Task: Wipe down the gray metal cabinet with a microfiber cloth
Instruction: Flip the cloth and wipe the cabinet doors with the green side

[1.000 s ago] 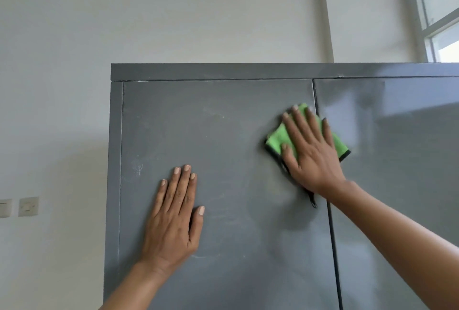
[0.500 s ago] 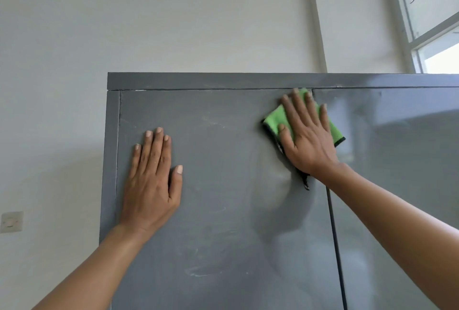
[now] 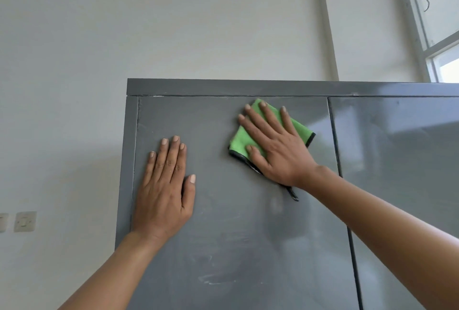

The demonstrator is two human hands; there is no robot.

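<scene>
Item: gray metal cabinet (image 3: 248, 222), upright against a pale wall (image 3: 149, 23). Two doors show. The left door (image 3: 236, 247) fills the middle of the view; the right door (image 3: 402, 160) runs off the right edge and carries a glossy reflection. A dark vertical seam (image 3: 334, 140) divides them. A flat top rail (image 3: 248, 87) runs across above both doors.

Item: green microfiber cloth (image 3: 239, 139), black-edged, folded. It lies flat against the upper part of the left door, just under the top rail and to the left of the seam. A thin black strip of it hangs out below your wrist.

Item: your right hand (image 3: 275, 145). It presses the cloth to the door with fingers straight and spread, thumb laid along the cloth's lower left part. The fingertips (image 3: 262, 104) reach the cloth's top corner.

Item: your left hand (image 3: 166, 190). It rests flat on the bare left door, fingers straight and close together, thumb out to the right, near the door's left edge. It holds nothing and lies lower than the right hand, well apart from the cloth.

Item: surface marks. Pale smears and scuffs (image 3: 216, 280) show on the lower part of the left door.

Item: surroundings. A wall switch plate (image 3: 24, 221) sits at far left, a window frame (image 3: 427, 43) at upper right.
</scene>
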